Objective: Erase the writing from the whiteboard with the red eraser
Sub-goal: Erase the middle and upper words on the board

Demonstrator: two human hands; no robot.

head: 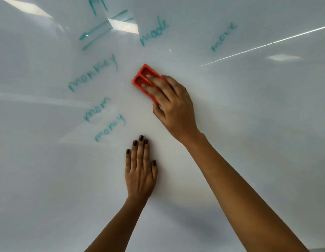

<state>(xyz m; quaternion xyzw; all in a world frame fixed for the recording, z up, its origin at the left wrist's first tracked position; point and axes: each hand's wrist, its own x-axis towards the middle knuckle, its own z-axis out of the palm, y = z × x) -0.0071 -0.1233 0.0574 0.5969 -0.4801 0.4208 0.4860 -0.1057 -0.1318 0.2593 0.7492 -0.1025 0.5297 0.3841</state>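
Right around the middle of the whiteboard (249, 124) sits the red eraser (142, 77), pressed flat against the surface and tilted on a diagonal. So the right hand (173, 106) has it pinned down, fingers curled over the back with 2 fingertips (148, 75) tucked into the 2 recessed slots on top, thumb wrapped round the lower edge. That hand is closed on the eraser, not open at all.

Below the eraser, a bit toward the bottom, the left hand (140, 171) lies flat on the board, palm down, fingers stretched out and close together, dark polish on the nails. It's got nothing in it, just resting on the surface.

All the writing is teal marker and it's kinda blurry. Left of the eraser is "monkey" (93, 73), running uphill. Below-left of the eraser you get "mom" (97, 109) and under that "money" (110, 130). Above the eraser is "made" (153, 30), and up to the right, well apart from it, "move" (223, 36). Further up-left there's a big "M" (97, 4) with 2 underline strokes (103, 29) beneath it.

Patch of board right next to the eraser has no marks. Bright ceiling light reflections show on the glossy surface above the eraser
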